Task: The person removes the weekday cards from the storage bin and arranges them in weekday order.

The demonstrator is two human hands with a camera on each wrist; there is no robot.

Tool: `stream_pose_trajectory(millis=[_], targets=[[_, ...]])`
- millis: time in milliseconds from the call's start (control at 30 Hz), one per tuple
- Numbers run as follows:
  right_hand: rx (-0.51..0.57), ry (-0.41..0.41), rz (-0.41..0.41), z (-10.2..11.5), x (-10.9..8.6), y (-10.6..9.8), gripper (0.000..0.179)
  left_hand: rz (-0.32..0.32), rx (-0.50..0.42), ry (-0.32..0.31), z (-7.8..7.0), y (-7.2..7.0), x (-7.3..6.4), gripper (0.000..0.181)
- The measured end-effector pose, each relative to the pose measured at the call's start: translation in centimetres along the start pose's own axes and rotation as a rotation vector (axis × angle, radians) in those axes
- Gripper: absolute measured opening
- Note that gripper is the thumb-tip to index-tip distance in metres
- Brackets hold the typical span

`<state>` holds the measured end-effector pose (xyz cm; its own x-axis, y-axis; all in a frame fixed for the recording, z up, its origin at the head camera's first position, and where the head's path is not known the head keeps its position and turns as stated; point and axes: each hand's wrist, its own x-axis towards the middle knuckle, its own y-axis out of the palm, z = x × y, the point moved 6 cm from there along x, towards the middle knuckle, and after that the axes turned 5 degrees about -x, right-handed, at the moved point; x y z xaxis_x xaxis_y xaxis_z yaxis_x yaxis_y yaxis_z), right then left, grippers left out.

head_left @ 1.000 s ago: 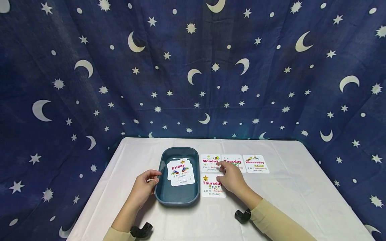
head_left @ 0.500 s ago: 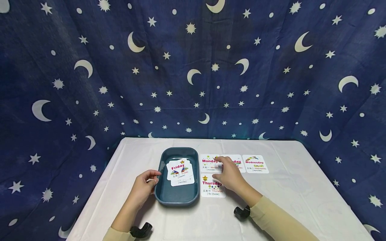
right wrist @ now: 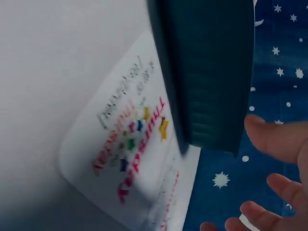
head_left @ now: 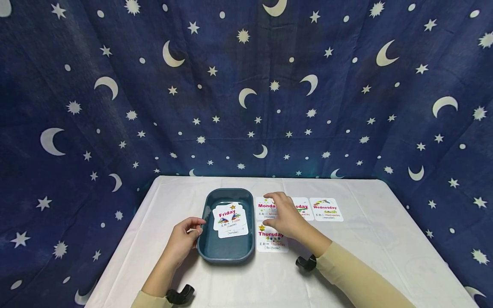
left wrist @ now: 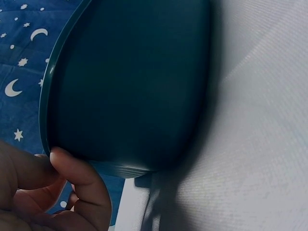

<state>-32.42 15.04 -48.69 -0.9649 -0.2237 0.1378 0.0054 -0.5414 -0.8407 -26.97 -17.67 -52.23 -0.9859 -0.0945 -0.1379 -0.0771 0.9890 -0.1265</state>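
- we observed a dark blue-green tray (head_left: pixel 227 250) with rounded corners and a raised rim, standing on the white cloth (head_left: pixel 239 286) beside the laid-out cards.
- inside the tray, we located the friday card (head_left: pixel 230 217): white, round-cornered, with a red heading, a star above and coloured pictures at both sides. it overlapped a lower card (head_left: pixel 233 233).
- to the right of the tray, we noted a row formed by the monday card (head_left: pixel 265 205), the tuesday card (head_left: pixel 303 207) and the wednesday card (head_left: pixel 326 209).
- the thursday card (head_left: pixel 272 243), bearing a yellow star and several small coloured stars, lay just below the monday card.
- left hand (head_left: pixel 182 240): we saw thumb and forefinger pinching the tray's rim on its left side.
- right hand (head_left: pixel 289 219): thumb and fingers were spread apart over the cards; we could not tell whether any fingertip touched one.
- this hand covered parts of the monday, tuesday and thursday cards. the heading of the lower card was hidden.
- in the left wrist view, the tray was dark and cut off at the top.
- in the right wrist view, thursday's lettering was blurred; we could not identify the cropped card beside it.
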Motion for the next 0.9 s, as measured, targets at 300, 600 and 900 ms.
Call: stream_pose_trajectory(millis=[300, 600, 900], targets=[[-0.080, -0.148, 0.066, 2.5, 0.4, -0.1, 0.090, 0.004, 0.003, 0.000, 0.0, 0.0, 0.0, 0.025], [-0.122, -0.243, 0.086, 4.9, 1.0, 0.4, 0.087, 0.000, 0.008, 0.001, 0.0, 0.1, 0.0, 0.026], [-0.188, -0.291, 0.121, 6.9, 2.0, 1.0, 0.088, -0.001, 0.015, 0.001, -0.1, 0.0, 0.0, 0.026]])
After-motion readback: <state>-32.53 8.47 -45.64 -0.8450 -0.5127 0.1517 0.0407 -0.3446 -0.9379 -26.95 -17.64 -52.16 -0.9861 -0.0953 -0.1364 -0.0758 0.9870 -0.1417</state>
